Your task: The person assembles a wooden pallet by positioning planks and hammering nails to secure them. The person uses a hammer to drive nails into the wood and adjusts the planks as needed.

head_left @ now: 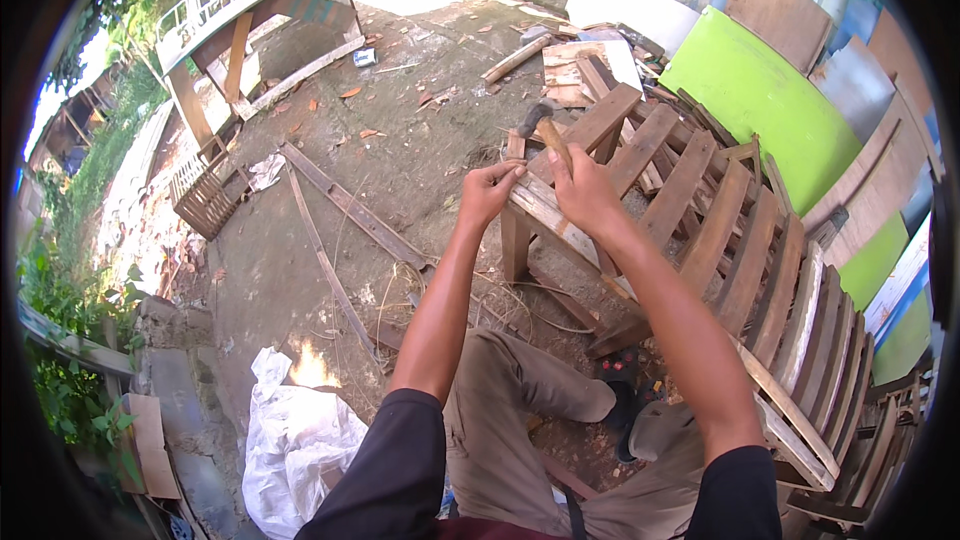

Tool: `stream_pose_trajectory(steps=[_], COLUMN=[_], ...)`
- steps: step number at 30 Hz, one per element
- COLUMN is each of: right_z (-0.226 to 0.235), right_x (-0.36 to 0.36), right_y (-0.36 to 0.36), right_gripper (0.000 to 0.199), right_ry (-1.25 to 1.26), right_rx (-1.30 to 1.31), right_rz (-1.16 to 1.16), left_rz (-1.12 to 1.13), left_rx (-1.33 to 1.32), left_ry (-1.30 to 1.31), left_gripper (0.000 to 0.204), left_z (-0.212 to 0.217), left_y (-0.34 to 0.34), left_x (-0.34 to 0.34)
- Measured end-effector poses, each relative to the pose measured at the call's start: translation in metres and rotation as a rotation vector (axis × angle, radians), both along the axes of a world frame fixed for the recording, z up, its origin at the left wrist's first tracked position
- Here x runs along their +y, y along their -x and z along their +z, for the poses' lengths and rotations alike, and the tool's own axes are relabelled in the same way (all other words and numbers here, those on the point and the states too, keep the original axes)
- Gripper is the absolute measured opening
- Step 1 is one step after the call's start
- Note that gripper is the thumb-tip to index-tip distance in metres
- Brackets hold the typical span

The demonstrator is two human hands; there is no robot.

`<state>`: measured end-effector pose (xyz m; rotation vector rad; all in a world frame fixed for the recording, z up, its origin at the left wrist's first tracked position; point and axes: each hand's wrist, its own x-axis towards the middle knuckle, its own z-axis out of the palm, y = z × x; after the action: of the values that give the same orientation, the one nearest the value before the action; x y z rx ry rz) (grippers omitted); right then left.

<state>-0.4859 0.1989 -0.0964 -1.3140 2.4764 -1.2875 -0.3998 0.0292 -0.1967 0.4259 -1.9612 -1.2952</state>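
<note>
near edge: white plastic sack (295,445) on the dirt at lower left, person's bent knees and a dark sandal (622,380) below the arms. both forearms reach up from the lower edge. left hand (487,192) has fingers pinched narrow at the pale end rail (545,212) of a slatted wooden pallet frame (730,250), maybe around a small nail, too small to tell. right hand (585,192) is just beside it, fingers wrapped tight on the wooden handle of a hammer (545,130), dark head up and tilted left, above the frame's end. further out: long thin laths (345,205) flat on the ground, a small slatted crate (208,202) at left, a lime green panel (760,90) leaning at right, an overturned wooden table frame (260,15) at far top left.
</note>
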Motion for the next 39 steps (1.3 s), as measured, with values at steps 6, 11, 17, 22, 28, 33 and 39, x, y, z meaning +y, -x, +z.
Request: stream_pose_trajectory(steps=[6,11,17,22,28,33,39], right_z=[-0.016,-0.045,-0.047,-0.045,-0.046,-0.042,-0.010], right_x=[0.013,0.023,0.025,0.026,0.025,0.021,0.024], right_y=[0.003,-0.004,0.001,0.000,0.002,-0.007,-0.025], right_gripper=[0.040,0.031,0.030,0.029,0.024,0.032,0.042], right_ry=[0.099,0.140,0.173,0.192,0.205,0.231,-0.066], right_rx=[-0.486,-0.731,-0.893,-0.936,-0.944,-0.344,-0.074], right_rz=[-0.074,-0.010,0.007,-0.007,0.011,0.065,0.040], left_rz=[-0.061,-0.094,-0.056,0.008,0.034,0.068,0.080], left_rx=[-0.015,-0.079,-0.045,-0.024,-0.037,0.001,-0.028], left_ry=[-0.208,-0.052,0.208,0.158,0.115,0.116,0.104], left_gripper=[0.036,0.033,0.018,0.018,0.026,0.022,0.023], left_z=[-0.007,0.016,0.023,0.014,0.009,0.005,0.007], left_y=[-0.005,-0.003,-0.002,-0.002,-0.007,-0.006,-0.009], left_x=[-0.013,-0.028,-0.019,-0.014,-0.008,-0.010,-0.007])
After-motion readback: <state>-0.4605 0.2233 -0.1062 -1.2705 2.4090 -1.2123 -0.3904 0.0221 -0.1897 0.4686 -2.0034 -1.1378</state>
